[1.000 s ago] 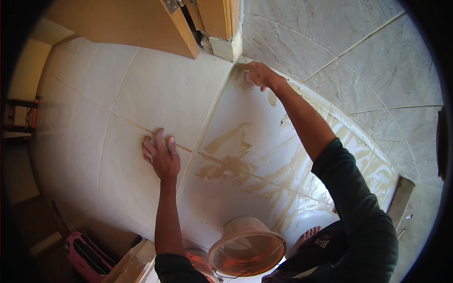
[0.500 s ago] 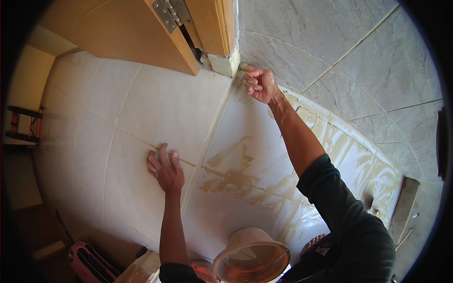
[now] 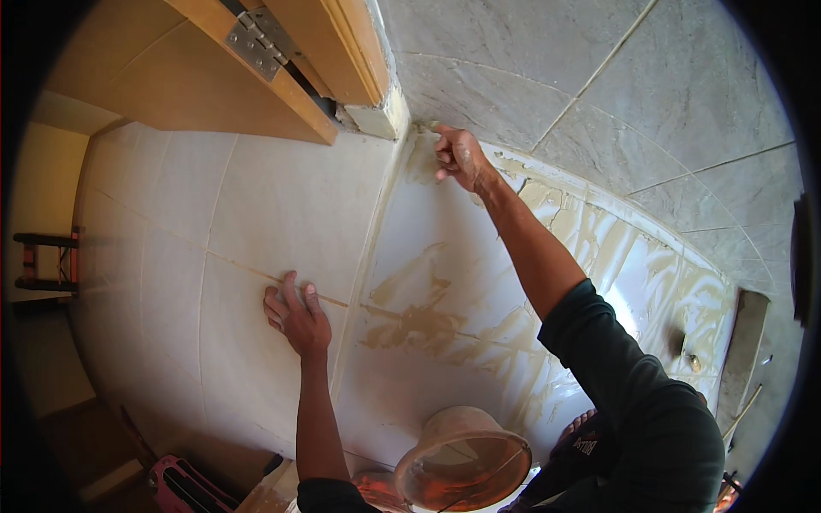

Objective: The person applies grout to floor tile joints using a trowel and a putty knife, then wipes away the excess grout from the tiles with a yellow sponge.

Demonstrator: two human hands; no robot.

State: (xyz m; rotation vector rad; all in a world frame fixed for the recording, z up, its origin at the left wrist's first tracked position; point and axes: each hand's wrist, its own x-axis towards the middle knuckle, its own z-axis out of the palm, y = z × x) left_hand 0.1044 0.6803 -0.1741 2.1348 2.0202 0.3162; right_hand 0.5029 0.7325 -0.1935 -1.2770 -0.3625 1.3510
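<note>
A person's left hand [image 3: 299, 323] rests, fingers loosely spread and holding nothing, on pale floor tile [image 3: 278, 214]. The right hand's [image 3: 463, 159] fingers curl, index extended into a corner beside the door frame [image 3: 346, 43]; whether they pinch anything cannot be told. Beige paste [image 3: 423, 321] smears the floor right of the left fingers; a bucket [image 3: 455, 422] stands nearer the body.

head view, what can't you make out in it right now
All in the head view:
- Right hand: whether its curled fingers pinch anything; too small.
- Left hand: its palm, hidden by the back of the hand.
- Pink object: lower part, cut off by the picture's edge.
- Door: the rest, cut off at the top.
</note>
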